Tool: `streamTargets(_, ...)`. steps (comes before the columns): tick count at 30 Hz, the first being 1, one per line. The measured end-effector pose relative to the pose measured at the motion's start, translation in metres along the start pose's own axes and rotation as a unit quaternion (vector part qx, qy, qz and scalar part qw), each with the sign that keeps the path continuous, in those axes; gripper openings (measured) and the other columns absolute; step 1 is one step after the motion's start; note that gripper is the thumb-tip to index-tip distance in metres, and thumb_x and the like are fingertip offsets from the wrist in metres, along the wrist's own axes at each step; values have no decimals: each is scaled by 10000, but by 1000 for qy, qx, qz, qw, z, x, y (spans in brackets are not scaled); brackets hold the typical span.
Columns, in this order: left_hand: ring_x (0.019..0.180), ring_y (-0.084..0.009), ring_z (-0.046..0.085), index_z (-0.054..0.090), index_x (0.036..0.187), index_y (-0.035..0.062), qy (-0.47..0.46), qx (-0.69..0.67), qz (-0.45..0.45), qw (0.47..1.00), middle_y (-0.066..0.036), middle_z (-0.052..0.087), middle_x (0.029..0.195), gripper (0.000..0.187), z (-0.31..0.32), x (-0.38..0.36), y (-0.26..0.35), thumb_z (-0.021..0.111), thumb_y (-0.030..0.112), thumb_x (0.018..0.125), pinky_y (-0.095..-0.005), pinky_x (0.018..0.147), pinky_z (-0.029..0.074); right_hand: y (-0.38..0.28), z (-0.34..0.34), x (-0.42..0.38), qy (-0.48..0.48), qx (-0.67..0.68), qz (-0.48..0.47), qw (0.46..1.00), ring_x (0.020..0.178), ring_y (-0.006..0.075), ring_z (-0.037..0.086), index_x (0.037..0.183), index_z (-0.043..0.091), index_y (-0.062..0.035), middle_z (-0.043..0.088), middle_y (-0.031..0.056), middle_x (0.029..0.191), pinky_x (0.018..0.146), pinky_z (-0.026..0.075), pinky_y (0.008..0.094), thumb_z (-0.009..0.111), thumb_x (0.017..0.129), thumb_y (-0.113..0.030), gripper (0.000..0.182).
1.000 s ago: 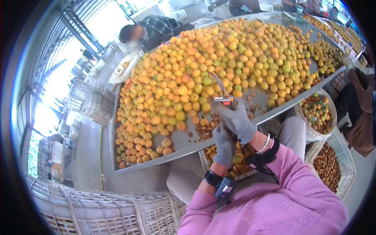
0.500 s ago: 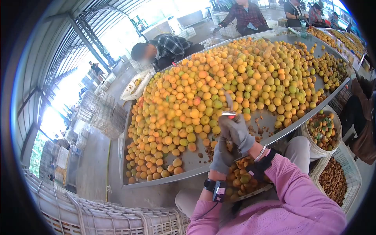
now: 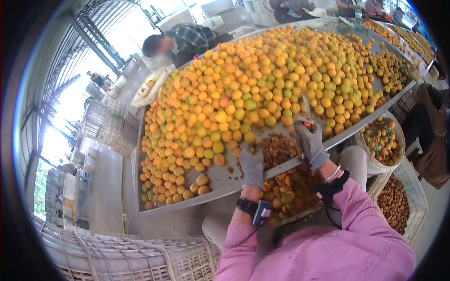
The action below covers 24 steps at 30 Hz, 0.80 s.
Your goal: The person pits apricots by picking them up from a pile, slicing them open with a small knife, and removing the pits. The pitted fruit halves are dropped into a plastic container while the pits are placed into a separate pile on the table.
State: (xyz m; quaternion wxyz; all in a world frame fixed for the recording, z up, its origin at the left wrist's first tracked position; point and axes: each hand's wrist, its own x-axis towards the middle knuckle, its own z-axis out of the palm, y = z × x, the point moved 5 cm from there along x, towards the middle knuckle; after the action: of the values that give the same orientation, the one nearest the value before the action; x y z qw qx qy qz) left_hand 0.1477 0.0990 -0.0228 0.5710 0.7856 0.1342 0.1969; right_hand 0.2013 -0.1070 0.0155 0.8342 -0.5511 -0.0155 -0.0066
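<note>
Now that our hands have parted, our left hand [image 3: 252,164] cups an apricot [image 3: 251,149] at the table [image 3: 225,180] front edge while our right hand [image 3: 310,143] grips the knife [image 3: 305,119] beside the pits [image 3: 277,147].

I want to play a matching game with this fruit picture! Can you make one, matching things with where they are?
Things:
1 knife
2 pile of pits
3 round basket
4 left hand

Places:
A on the metal table's near edge
B in the right hand
C below the table, far right
D beside the pits, at the fruit heap's edge

Pairs: 1-B, 2-A, 3-C, 4-D
</note>
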Motion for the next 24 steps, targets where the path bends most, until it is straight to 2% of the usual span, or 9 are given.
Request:
streamTargets(4, 703, -105, 603, 670, 964, -23, 73, -150, -69, 984, -67, 692, 783, 187, -5, -2, -1, 654, 157, 916, -256, 631, 482, 10, -14, 4, 20, 25, 31, 999, 364, 64, 387, 778, 551, -79, 462, -19, 497, 353, 263, 227, 630, 925, -174, 192)
streamTargets(6, 625, -108, 596, 659, 922, -11, 91, -104, 40, 990, -70, 680, 790, 136, -9, -27, 22, 652, 124, 906, -240, 542, 453, 15, -18, 6, 31, 49, 21, 998, 365, 71, 375, 799, 574, -61, 469, -8, 508, 345, 250, 239, 646, 916, -170, 176)
streamTargets(9, 802, -281, 646, 685, 939, 75, -148, 143, 266, 942, -74, 667, 854, 147, 4, -65, 57, 723, 134, 810, -362, 743, 494, 16, -19, 1, 0, 61, 27, 998, 368, 74, 371, 783, 559, -52, 458, -6, 502, 348, 255, 240, 645, 920, -185, 210)
streamTargets(14, 861, -273, 644, 696, 952, 76, -222, 167, 342, 898, -67, 678, 901, 156, 0, -78, 62, 724, 138, 811, -375, 795, 487, 14, -16, -2, -20, 34, 50, 998, 369, 71, 367, 785, 561, -45, 454, -4, 494, 349, 263, 237, 644, 924, -197, 221)
streamTargets(16, 871, -194, 649, 681, 999, 20, -273, -144, -93, 947, -84, 692, 971, 169, -8, -47, 14, 687, 113, 857, -337, 773, 507, 17, -17, -1, -13, 32, 50, 998, 372, 71, 370, 791, 565, -41, 454, -9, 498, 354, 266, 232, 642, 925, -199, 221)
streamTargets(18, 914, -140, 641, 655, 1058, -28, -83, -58, -16, 995, -116, 694, 1016, 195, -31, 6, 20, 642, 74, 892, -293, 768, 519, 18, -18, 0, -7, 30, 49, 998, 375, 70, 374, 797, 568, -37, 453, -14, 502, 359, 269, 227, 641, 926, -200, 220)
streamTargets(21, 937, -234, 671, 636, 1119, -31, 31, -21, 39, 999, -172, 694, 1031, 332, -60, 86, 5, 683, 174, 862, -334, 805, 521, 18, -18, -4, -35, 36, 82, 995, 420, 51, 403, 832, 594, -53, 491, -45, 576, 391, 283, 212, 645, 917, -169, 153)
streamTargets(22, 952, -288, 668, 640, 1111, -31, 99, 134, 37, 985, -200, 688, 1035, 403, -69, 109, -1, 707, 251, 830, -366, 818, 518, 22, -21, -4, -37, 40, 71, 996, 420, 51, 403, 832, 594, -53, 491, -45, 576, 391, 283, 212, 645, 917, -169, 153)
streamTargets(24, 967, -341, 666, 644, 1103, -30, 169, 277, 51, 945, -228, 682, 1039, 478, -73, 145, 6, 731, 329, 798, -398, 831, 515, 21, -21, 2, -70, -89, -74, 991, 458, 39, 423, 828, 596, -73, 503, -57, 601, 413, 300, 212, 648, 905, -167, 131)
